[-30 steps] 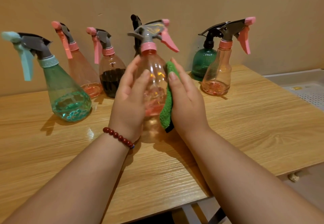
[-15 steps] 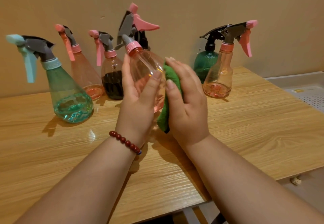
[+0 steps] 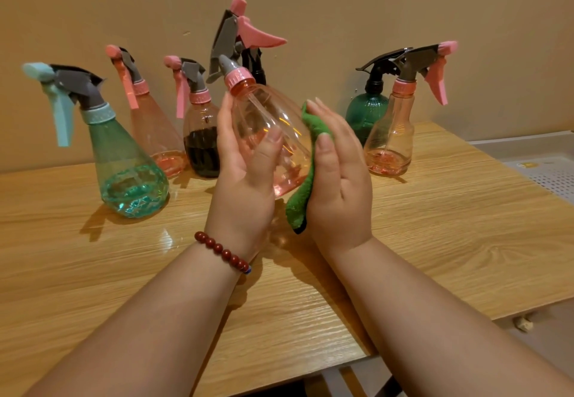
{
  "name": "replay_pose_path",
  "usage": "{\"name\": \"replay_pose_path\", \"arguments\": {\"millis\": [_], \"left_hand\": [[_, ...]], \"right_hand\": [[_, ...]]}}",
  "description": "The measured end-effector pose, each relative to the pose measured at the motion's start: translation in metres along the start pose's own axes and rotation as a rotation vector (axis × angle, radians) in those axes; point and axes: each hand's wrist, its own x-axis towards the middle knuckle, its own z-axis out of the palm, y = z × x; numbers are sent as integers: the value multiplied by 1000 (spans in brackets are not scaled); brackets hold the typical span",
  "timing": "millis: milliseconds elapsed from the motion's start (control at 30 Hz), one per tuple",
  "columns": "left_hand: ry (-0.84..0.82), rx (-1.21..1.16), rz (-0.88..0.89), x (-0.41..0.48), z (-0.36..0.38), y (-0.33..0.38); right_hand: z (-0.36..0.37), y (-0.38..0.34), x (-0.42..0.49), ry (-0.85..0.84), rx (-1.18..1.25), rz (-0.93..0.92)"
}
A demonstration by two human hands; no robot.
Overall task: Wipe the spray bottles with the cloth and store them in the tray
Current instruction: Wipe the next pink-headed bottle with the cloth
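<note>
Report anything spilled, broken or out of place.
Nothing stands out. The pink bottle is tilted only because the left hand holds it off the table while the right hand presses the green cloth against it.

Clear pink spray bottle, green cloth, wood-grain table.
</note>
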Motion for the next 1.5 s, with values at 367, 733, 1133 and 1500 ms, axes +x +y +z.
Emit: {"name": "replay_pose_path", "arguments": {"millis": [367,733,1133,1500], "left_hand": [[159,395,107,-8,3,11],[3,997,658,-3,-25,50],[-255,1307,472,-18,-59,37],[-227,1237,198,-24,-62,26]], "right_hand": [[-7,-10,2,-137,301,248],[-12,-15,11,-189,376,481],[-7,-25,-10,-358,234,662],[-24,-26,-3,-261,-56,540]]}}
